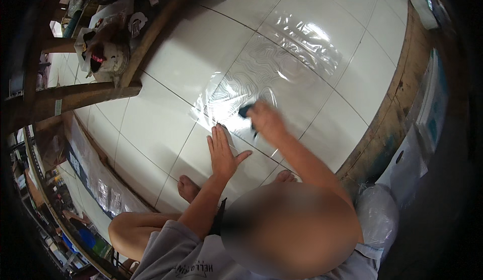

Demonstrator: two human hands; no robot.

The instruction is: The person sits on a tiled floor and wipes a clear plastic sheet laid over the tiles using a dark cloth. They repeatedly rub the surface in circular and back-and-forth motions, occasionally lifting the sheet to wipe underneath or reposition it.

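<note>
A thin transparent plastic sheet with wavy contour lines (249,71) lies on the white tiled floor. Its near part glares with reflected light and shows creases. My left hand (222,154) rests flat at the sheet's near edge, fingers stretched out and thumb spread, holding nothing. A small dark object lies just beneath its fingertips, mostly hidden. My right hand (267,121), smeared by motion, is closed around a small dark, flat piece (245,111) over the near right part of the sheet. What kind of piece it is, I cannot make out.
Wrinkled transparent film (307,43) covers tiles farther back. A wooden frame (90,97) with a cluttered shelf and a tub (108,61) stands at left. Along the right runs a worn wooden edge (390,114), with a plastic bag (376,214) nearby. My bare feet are close by.
</note>
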